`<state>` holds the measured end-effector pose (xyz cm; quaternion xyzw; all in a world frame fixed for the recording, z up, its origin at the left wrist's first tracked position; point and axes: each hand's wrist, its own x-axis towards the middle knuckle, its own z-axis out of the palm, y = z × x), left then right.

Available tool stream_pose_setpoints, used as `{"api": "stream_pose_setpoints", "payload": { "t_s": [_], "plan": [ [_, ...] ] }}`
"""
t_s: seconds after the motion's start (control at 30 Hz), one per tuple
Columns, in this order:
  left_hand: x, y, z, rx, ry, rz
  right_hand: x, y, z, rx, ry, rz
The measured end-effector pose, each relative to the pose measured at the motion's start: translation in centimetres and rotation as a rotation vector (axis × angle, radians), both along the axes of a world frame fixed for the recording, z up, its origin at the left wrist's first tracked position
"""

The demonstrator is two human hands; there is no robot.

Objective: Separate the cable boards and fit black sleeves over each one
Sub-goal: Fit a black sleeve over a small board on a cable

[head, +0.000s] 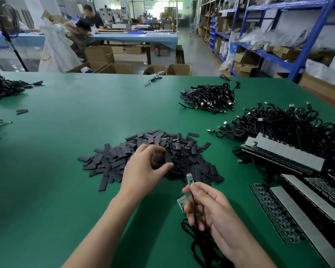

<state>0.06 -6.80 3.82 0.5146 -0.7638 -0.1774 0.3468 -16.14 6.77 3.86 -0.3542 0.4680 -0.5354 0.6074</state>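
A heap of flat black sleeves [184, 149] lies in the middle of the green table [66, 151]. My left hand [145, 169] hovers on the heap's near side, fingers curled over the sleeves; whether it holds one is hidden. My right hand [207, 207] grips black cables [193, 213] near the front edge. One small green cable board [190, 178] sticks up from its thumb and forefinger. A second green board [181, 202] pokes out to the left below it. The cables trail down in loops under the wrist.
Rows of joined boards with grey strips [284, 153] lie at the right, with tangled USB cables [290, 124] behind. Another cable pile [209, 97] sits farther back. More cables [4, 86] lie at the far left. Blue shelving [269, 55] and people at another table stand beyond.
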Motion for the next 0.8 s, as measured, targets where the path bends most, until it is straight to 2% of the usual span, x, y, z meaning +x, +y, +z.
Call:
{"api": "stream_pose_setpoints", "payload": {
  "t_s": [0.07,0.13,0.23,0.6,0.67,0.8],
  "plan": [
    [0.3,2.6,-0.2,0.131,0.273,-0.108,0.0,0.0,-0.1,-0.004,0.012,-0.024],
    [0.6,5.2,-0.6,0.244,0.425,-0.245,0.2,0.1,-0.1,-0.007,0.023,-0.026],
    [0.6,7.4,-1.5,0.254,0.425,-0.348,0.3,0.2,-0.2,-0.009,0.024,-0.011],
    [0.8,7.6,-2.4,0.350,0.549,-0.429,-0.7,-0.1,-1.4,-0.018,-0.056,0.045],
    [0.7,7.6,-2.2,0.379,0.584,-0.439,-0.6,-0.3,-1.5,-0.044,-0.023,0.018],
    [0.2,7.7,-2.1,0.464,0.670,-0.377,-0.2,-0.5,-1.6,-0.105,0.160,-0.064]
  ]
}}
